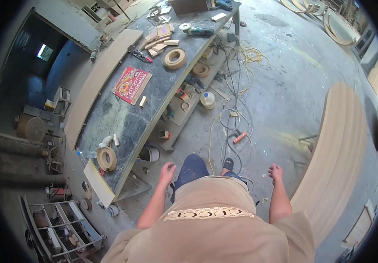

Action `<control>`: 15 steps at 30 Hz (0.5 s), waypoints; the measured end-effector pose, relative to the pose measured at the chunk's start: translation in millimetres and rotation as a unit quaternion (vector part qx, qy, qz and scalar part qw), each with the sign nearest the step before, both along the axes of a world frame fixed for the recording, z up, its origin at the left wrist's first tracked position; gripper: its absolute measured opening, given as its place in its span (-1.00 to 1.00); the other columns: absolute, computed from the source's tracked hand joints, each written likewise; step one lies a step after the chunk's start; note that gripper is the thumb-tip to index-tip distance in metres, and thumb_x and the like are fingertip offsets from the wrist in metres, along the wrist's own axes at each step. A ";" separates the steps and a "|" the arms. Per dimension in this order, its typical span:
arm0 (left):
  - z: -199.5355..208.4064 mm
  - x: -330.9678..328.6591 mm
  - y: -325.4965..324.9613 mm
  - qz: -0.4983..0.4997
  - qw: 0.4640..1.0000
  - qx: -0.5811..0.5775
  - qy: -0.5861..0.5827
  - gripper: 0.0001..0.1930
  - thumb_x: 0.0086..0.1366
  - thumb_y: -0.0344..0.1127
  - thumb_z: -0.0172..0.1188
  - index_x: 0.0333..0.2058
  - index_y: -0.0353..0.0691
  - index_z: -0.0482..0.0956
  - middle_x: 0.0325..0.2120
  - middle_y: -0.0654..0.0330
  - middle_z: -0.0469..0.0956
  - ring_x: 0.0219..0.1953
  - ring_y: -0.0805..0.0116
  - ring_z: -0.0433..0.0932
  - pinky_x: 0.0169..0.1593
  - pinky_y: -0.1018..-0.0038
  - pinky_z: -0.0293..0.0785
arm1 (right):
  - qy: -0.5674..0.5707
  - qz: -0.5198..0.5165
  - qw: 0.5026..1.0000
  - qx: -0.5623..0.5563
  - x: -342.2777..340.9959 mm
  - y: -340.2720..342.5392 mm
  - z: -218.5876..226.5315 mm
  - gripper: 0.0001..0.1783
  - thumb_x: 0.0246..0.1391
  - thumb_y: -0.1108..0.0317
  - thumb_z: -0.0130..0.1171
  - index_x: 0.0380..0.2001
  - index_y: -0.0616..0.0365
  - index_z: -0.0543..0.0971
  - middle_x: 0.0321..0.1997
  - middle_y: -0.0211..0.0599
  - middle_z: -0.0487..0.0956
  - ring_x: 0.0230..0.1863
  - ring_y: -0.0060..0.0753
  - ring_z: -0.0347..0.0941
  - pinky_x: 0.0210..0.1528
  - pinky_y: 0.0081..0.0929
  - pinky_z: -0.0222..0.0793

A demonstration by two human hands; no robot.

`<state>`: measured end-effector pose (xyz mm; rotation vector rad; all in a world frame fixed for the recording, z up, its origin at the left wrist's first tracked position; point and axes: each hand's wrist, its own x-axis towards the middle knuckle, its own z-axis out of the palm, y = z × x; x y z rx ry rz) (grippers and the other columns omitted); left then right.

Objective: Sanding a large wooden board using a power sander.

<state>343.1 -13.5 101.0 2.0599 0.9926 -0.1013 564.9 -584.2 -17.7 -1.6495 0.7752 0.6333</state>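
Pale wooden panel (340,149) curves along the frame's right. Left hand (167,172) and right hand (275,172) hang below centre, grips slack, empty.

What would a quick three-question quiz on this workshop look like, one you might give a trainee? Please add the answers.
1. True or false: the left hand is resting on the workbench.
2. How many ring-shaped tan rolls lie on the workbench's top?
3. Which colouring does the flat package on the workbench have? A) green and black; B) red and white; C) plain blue.

Key: 1. False, it hangs apart from the workbench. 2. Two. 3. B.
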 end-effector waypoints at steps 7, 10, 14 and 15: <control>72.2 212.2 56.1 -0.141 0.985 0.049 -0.090 -0.48 0.33 -0.10 0.36 0.19 -0.19 0.55 0.14 -0.03 0.55 0.16 0.06 0.59 0.20 0.23 0.53 | 0.026 -0.024 0.999 0.004 -3.7 61.4 -35.9 -0.66 0.39 0.05 0.14 -0.08 0.11 0.55 -0.21 -0.33 0.65 -0.29 -0.41 0.62 -0.40 -0.42 0.51; 100.9 317.8 92.9 -0.155 0.981 0.025 -0.113 -0.41 0.32 -0.09 0.36 0.25 -0.19 0.50 0.16 -0.04 0.54 0.16 0.03 0.58 0.26 0.21 0.48 | 0.076 -0.026 0.997 0.009 -28.7 99.8 -40.6 -0.72 0.36 0.11 0.14 -0.20 0.12 0.58 -0.37 -0.38 0.61 -0.47 -0.46 0.54 -0.52 -0.47 0.41; 127.9 478.8 163.5 -0.247 0.947 0.100 -0.179 -0.37 0.29 -0.11 0.37 0.28 -0.22 0.48 0.19 -0.04 0.53 0.23 0.03 0.55 0.31 0.23 0.47 | 0.142 0.028 0.989 -0.016 -52.2 123.2 -33.2 -0.68 0.35 0.14 0.13 -0.06 0.14 0.64 -0.22 -0.27 0.65 -0.24 -0.37 0.59 -0.31 -0.39 0.53; 138.6 521.5 176.4 -0.256 0.951 0.106 -0.140 -0.36 0.28 -0.12 0.36 0.29 -0.21 0.47 0.21 -0.06 0.52 0.29 0.00 0.50 0.35 0.23 0.42 | 0.133 -0.047 0.990 0.009 -51.9 138.5 -21.7 -0.75 0.33 0.17 0.13 -0.23 0.12 0.60 -0.41 -0.35 0.55 -0.44 -0.44 0.47 -0.46 -0.44 0.40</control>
